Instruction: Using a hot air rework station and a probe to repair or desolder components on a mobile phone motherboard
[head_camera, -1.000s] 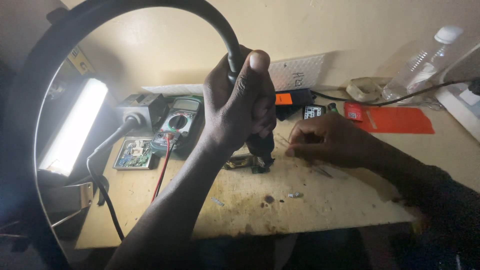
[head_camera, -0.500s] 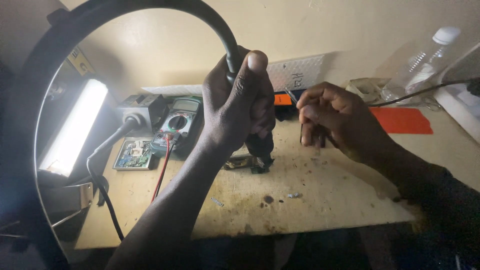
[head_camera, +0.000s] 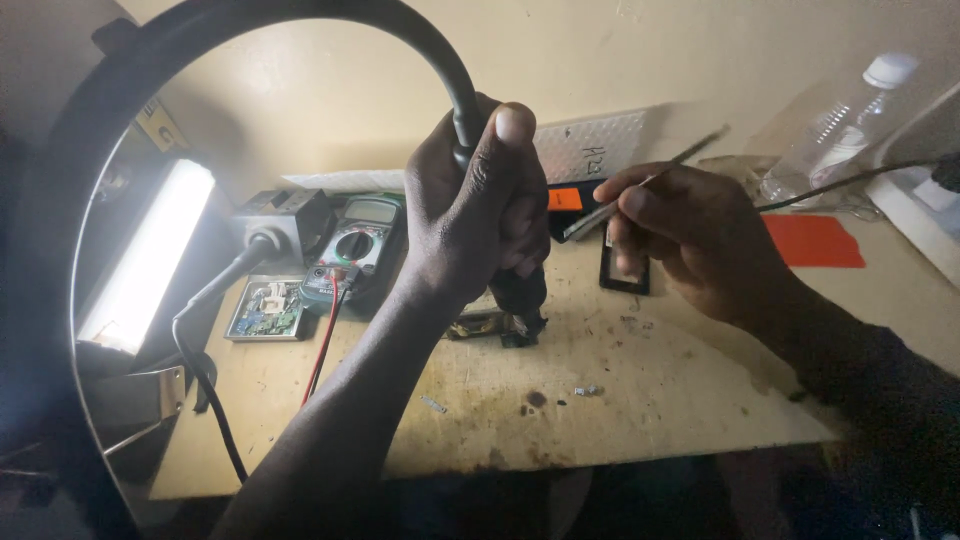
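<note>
Two hands raised, left hand (head_camera: 475, 215) gripping hose (head_camera: 455, 75)

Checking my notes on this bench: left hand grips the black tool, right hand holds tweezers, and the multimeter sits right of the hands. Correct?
One slip: the multimeter sits left of the hands, as the head view shows. The left hand does grip the black tool, and the right hand holds tweezers.

Scuffed, stained wooden bench (head_camera: 640, 400). Below the left hand's fingers (head_camera: 520, 225): small dark part (head_camera: 495, 325). Left of them: multimeter (head_camera: 355, 245), circuit board (head_camera: 265, 308). Beyond the right hand's fingers (head_camera: 640, 205): red sheet (head_camera: 815, 240), plastic bottle (head_camera: 835, 120).
</note>
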